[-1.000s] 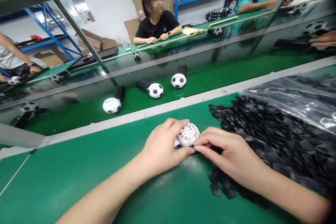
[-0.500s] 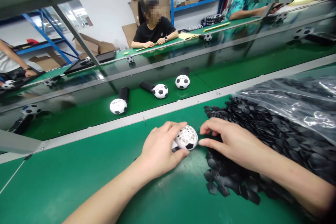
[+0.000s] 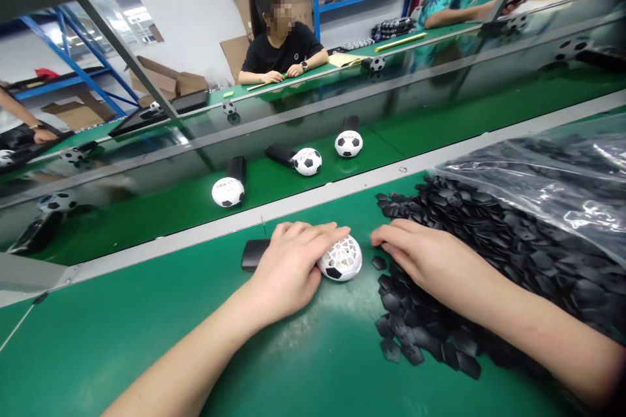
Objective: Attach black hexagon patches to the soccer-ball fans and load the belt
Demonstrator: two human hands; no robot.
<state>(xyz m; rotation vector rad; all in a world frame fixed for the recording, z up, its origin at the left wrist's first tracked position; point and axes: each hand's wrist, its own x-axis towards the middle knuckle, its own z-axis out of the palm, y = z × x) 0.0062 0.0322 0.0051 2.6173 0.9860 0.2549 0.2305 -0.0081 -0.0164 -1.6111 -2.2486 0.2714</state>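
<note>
The ball head (image 3: 348, 262) is turning since earlier, lying near centre under the left hand's (image 3: 288, 267) curved fingers, 1 black patch (image 3: 333, 272) sitting in, the white rim beside it lacking any, while the right hand's (image 3: 430, 257) narrowed fingers are maybe holding something, I cannot tell

- The left hand (image 3: 288, 267) is showing bare, slender fingers.
- The right hand (image 3: 420, 251) is showing bare, gently rounded knuckles.
- The left forearm (image 3: 195, 345) and right forearm (image 3: 528, 322) are appearing bare, tapering smoothly toward slim wrists.
</note>
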